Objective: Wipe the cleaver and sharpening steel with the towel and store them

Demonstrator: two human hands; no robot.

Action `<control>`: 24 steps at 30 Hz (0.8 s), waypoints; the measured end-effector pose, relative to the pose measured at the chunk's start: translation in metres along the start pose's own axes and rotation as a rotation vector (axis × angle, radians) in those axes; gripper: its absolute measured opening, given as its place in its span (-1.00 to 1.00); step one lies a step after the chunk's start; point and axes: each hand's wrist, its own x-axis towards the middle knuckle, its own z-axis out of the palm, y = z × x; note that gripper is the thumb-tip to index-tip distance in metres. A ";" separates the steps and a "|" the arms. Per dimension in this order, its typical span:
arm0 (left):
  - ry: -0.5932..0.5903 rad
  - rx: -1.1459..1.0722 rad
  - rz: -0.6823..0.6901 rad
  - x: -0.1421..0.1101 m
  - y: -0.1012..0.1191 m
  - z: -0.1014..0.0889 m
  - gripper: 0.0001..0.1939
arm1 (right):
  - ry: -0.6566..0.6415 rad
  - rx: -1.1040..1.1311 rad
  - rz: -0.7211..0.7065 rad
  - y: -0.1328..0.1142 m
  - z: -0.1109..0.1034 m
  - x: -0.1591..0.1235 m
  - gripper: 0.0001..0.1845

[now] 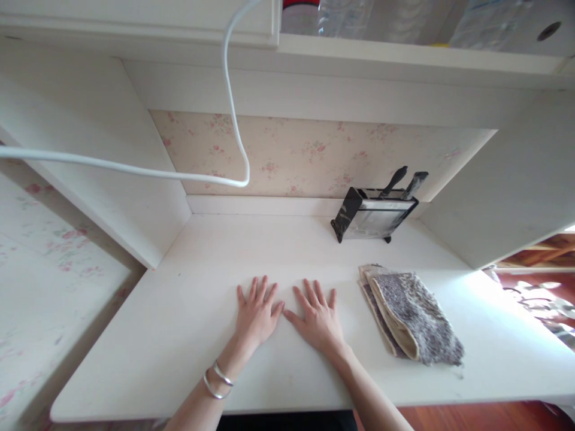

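Observation:
My left hand [257, 315] lies flat on the white desk [179, 335], fingers spread, with a silver bangle [218, 380] on that wrist. Beside it my right hand [319, 321] rests palm down, also with fingers apart. The two thumbs almost meet, and neither hand holds anything. To the right of my right hand is a folded grey and beige shaggy cloth [411, 317], not touched by it. Farther back stands a knife block [375, 215] with clear sides and black ends, two dark handles sticking up from its top.
A white cable [238, 120] hangs across the upper left, in front of the desk's back. Overhead runs a shelf [404, 57] with plastic-wrapped items on it. White side panels [507, 179] flank the desk. Flowered wallpaper [291, 152] covers the wall behind.

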 end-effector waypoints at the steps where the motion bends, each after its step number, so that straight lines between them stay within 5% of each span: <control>1: 0.000 -0.002 -0.001 0.000 0.000 0.000 -0.47 | 0.000 0.001 0.001 0.000 0.000 0.000 -0.23; 24: -0.011 -0.012 -0.011 0.000 0.001 -0.003 -0.48 | -0.049 0.000 -0.006 0.000 -0.001 0.000 -0.22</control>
